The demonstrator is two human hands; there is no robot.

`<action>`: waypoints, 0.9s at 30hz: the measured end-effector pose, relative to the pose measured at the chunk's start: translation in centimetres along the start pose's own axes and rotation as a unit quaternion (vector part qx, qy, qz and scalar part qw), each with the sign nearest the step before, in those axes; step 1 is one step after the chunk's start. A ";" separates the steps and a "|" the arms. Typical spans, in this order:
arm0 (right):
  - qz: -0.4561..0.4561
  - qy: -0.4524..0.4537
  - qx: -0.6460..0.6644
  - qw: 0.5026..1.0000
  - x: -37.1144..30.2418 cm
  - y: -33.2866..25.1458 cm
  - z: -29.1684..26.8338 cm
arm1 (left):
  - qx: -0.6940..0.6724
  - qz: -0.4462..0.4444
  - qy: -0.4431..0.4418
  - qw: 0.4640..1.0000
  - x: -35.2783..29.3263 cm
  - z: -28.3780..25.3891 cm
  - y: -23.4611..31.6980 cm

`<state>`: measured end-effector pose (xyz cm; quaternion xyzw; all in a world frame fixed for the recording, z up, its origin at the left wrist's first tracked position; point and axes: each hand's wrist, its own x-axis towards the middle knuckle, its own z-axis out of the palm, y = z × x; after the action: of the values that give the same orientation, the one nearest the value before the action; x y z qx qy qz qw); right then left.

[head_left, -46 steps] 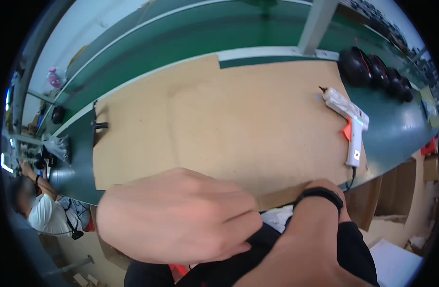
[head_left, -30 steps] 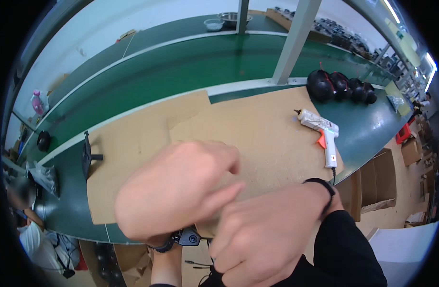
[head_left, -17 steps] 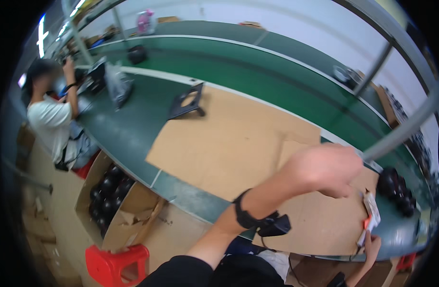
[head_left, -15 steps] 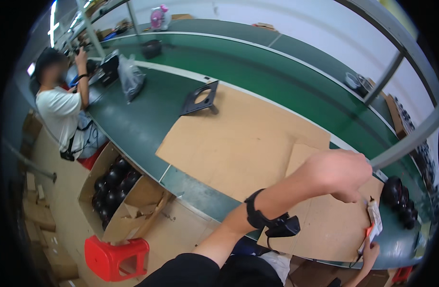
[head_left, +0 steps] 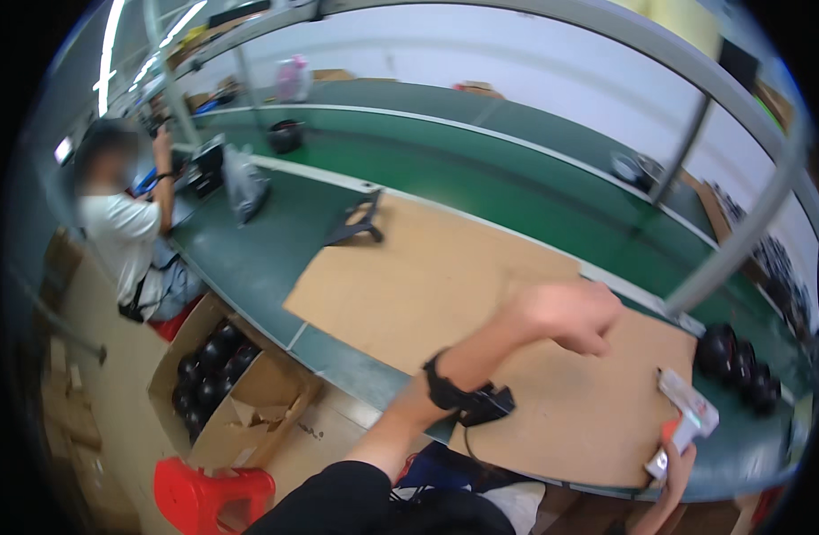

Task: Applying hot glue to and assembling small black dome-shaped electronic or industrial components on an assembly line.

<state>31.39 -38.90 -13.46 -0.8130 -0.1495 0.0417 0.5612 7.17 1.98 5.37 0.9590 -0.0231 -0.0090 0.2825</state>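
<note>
My left hand [head_left: 574, 316] hangs over the brown cardboard sheet [head_left: 409, 276], its fingers curled under; what they hold, if anything, is hidden. At the right, near the table's front edge, my right hand [head_left: 679, 471] grips the handle of a white glue gun [head_left: 690, 406] with an orange trigger. Its dark nozzle tips toward the far left, over the cardboard's right end. Beyond the glue gun lies a row of glossy black rounded parts [head_left: 722, 352]. A black bracket [head_left: 360, 223] stands at the cardboard's far left corner.
A carton [head_left: 267, 428] of black balls stands at the left below the table, with a red stool [head_left: 209, 495] nearer me. A co-worker [head_left: 124, 223] sits at the far left beside a clear plastic bag [head_left: 243, 183]. A grey frame post [head_left: 740, 232] rises at the right.
My left hand has moved left, away from the glue gun. In my right hand, the glue gun has turned so its nozzle points farther left. The whole view has shifted slightly.
</note>
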 end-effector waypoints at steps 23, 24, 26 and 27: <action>0.113 -0.426 0.486 0.755 8.2 -12.3 16.9 | 0.112 -0.059 0.059 0.990 -8.5 1.3 4.8; 0.086 -0.422 0.485 0.761 7.1 -12.7 17.2 | 0.149 -0.064 0.034 0.986 -11.0 2.7 5.5; 0.063 -0.388 0.481 0.784 6.7 -13.0 15.9 | 0.010 -0.081 -0.197 0.977 -15.3 3.9 6.1; 0.080 -0.375 0.477 0.791 7.0 -11.5 15.3 | -0.092 -0.097 -0.269 0.954 -17.1 5.6 5.1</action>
<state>32.17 -19.33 -7.72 -0.3715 -0.2440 0.4542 0.7722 -10.26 -4.51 3.55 0.8886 -0.0039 -0.2959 0.3506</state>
